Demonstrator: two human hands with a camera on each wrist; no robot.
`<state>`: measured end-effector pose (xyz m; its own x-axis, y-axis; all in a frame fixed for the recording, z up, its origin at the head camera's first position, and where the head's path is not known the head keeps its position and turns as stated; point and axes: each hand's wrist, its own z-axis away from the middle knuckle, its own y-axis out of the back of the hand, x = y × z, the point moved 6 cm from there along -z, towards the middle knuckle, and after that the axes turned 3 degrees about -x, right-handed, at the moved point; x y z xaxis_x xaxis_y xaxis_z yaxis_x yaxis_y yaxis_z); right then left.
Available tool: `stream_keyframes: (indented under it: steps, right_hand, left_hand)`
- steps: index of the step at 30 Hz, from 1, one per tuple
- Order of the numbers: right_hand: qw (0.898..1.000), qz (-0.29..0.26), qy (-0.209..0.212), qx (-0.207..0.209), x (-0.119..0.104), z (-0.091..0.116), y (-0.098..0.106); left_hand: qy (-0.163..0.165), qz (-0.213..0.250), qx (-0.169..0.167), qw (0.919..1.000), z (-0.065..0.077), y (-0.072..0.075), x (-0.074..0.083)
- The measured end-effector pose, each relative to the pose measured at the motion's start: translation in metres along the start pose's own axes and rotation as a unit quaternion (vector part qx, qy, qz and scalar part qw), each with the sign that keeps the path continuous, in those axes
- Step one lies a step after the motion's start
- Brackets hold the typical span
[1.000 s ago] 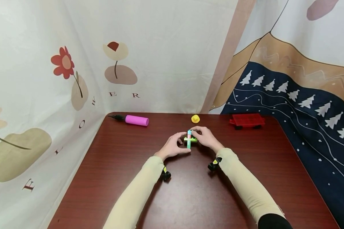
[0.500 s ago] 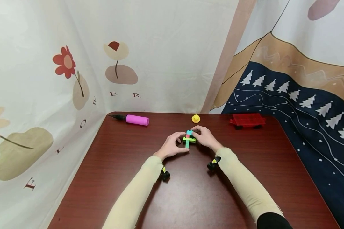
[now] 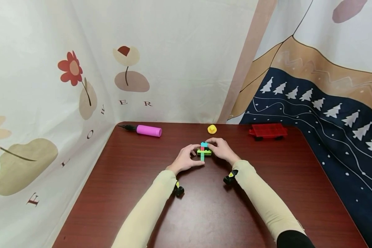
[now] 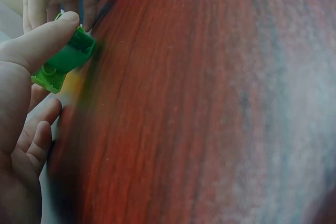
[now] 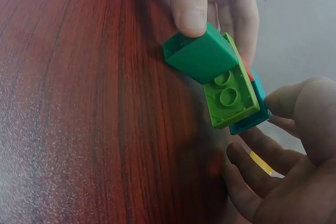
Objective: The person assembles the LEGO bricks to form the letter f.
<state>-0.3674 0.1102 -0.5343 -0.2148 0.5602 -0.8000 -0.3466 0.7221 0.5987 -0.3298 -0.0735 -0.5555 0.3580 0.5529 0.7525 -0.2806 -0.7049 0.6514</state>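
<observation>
A small stack of toy building bricks (image 3: 202, 156) is held between both hands above the brown table. It has a green brick (image 5: 202, 57) at the near end, a lime brick (image 5: 231, 100) set crosswise, a bit of red (image 5: 247, 68) behind that, and a blue brick (image 3: 204, 144) at the far end. My left hand (image 3: 184, 159) grips the stack, its thumb on the end of the green brick (image 4: 73, 59) and fingers beyond. With thumb and fingers, my right hand (image 3: 222, 150) pinches the blue end. Parts of its fingers are hidden behind the bricks in the head view.
A yellow toy duck (image 3: 212, 129) sits beyond the hands near the table's back edge. At back left lies a purple cylinder (image 3: 148, 131) with a black tapered end. A red toy wagon (image 3: 268, 131) with black wheels stands at back right. Printed curtains hang behind the table (image 3: 201, 213).
The brick stack has shifted slightly left along with the left hand, and its blue end shows wider than a second ago. Both hands keep their hold; the other things stay put.
</observation>
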Motion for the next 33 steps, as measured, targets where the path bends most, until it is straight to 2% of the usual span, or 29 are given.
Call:
stream_keyframes:
  steps: [14, 21, 33]
  right_hand:
    - [0.999, 0.030, -0.008, -0.023, -0.0025, -0.0006, -0.0001]
    - [0.997, 0.063, 0.007, -0.033, -0.0008, -0.0023, -0.0030]
    - [0.996, 0.076, 0.017, -0.043, -0.0055, -0.0021, -0.0016]
  left_hand:
    - [-0.007, 0.001, 0.008, 0.9999, 0.0007, 0.0015, 0.0025]
    - [-0.008, 0.001, 0.004, 1.0000, 0.0015, 0.0005, 0.0025]
    - [-0.012, -0.004, -0.006, 0.9999, -0.0022, 0.0002, -0.0001]
